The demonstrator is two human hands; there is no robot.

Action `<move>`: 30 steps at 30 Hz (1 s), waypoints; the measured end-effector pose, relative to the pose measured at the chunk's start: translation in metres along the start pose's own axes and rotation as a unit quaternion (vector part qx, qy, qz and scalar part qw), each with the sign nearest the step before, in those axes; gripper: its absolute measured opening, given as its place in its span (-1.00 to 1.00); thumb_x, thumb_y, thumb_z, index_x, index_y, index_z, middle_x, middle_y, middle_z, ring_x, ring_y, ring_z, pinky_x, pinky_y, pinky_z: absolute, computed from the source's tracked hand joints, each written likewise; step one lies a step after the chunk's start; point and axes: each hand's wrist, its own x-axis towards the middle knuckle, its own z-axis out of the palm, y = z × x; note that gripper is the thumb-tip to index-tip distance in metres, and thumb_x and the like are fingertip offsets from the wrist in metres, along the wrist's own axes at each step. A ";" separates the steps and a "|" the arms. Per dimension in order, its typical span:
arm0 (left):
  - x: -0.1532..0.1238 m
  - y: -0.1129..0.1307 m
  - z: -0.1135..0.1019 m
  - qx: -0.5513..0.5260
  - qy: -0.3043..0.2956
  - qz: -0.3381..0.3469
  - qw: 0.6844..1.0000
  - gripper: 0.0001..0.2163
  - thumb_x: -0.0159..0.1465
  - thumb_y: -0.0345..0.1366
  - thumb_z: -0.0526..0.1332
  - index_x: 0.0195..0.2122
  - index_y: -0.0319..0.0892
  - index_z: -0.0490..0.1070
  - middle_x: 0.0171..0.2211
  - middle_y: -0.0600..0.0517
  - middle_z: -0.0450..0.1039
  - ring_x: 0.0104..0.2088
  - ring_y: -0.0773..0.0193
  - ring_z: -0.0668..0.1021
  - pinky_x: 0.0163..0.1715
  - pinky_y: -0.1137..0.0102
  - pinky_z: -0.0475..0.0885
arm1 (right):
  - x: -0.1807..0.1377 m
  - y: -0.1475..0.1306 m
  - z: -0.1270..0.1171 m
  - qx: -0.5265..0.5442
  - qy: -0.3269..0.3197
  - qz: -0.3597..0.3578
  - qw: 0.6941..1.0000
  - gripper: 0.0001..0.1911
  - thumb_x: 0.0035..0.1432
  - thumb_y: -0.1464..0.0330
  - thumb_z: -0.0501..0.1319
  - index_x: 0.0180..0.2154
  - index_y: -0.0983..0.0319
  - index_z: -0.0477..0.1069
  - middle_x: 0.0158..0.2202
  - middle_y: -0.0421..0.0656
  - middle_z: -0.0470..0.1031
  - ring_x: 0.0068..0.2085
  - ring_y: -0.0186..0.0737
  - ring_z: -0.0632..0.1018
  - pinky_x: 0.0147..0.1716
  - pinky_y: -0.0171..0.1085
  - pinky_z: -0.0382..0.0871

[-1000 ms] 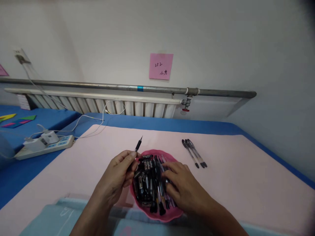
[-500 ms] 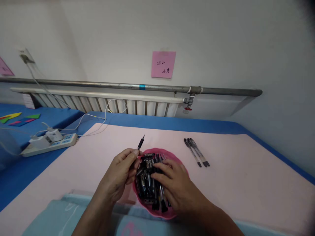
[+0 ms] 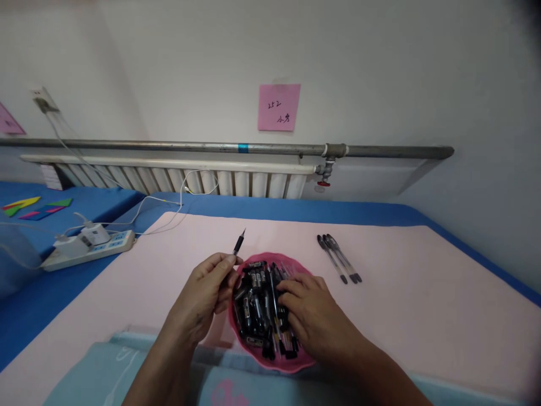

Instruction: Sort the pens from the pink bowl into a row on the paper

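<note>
Blue counter [image 3: 270, 207] overlaid with a pale pink sheet [image 3: 406, 293] bearing a bowl [image 3: 288, 368] and three pens [image 3: 343, 257], power strip [image 3: 116, 243] at left

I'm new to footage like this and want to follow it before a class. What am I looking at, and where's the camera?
There is no machine here: a person works with two bare hands, seen by a camera worn on their head, looking forward and down. The left hand holds a slim black-gripped pen piece, tip pointing away. The right hand has its fingers over a pink bowl of black and clear pen parts; whether it grips any is unclear. Three pens lie to the right on a pale pink sheet. A power strip sits at left.
</note>
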 end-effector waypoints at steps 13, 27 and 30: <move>0.000 -0.008 0.005 0.013 -0.012 -0.004 1.000 -0.78 0.13 -0.13 0.25 -0.40 -0.18 0.34 -0.68 0.25 0.16 -0.76 0.61 0.05 -0.76 0.60 -0.13 | 0.007 -0.017 0.018 -0.008 -0.070 -0.072 0.995 -0.59 0.03 0.29 0.21 -0.03 -0.02 0.42 0.13 -0.23 0.39 0.12 0.09 0.25 0.03 0.06 0.14; 0.000 -0.002 0.001 0.017 0.010 0.009 1.000 -0.75 0.10 -0.11 0.28 -0.37 -0.21 0.37 -0.67 0.23 0.19 -0.77 0.62 0.06 -0.75 0.59 -0.15 | 0.007 -0.007 0.006 -0.046 -0.062 -0.030 0.997 -0.66 -0.04 0.49 0.23 -0.17 0.16 0.52 0.02 -0.08 0.47 0.07 0.09 0.33 0.04 0.06 0.13; -0.001 -0.002 0.001 0.014 0.004 0.009 1.000 -0.75 0.11 -0.12 0.27 -0.37 -0.21 0.37 -0.67 0.24 0.18 -0.77 0.62 0.06 -0.75 0.59 -0.14 | 0.007 -0.007 0.006 -0.049 -0.053 -0.018 0.997 -0.70 -0.02 0.51 0.20 -0.21 0.16 0.53 -0.03 -0.10 0.49 0.03 0.07 0.36 0.04 0.08 0.12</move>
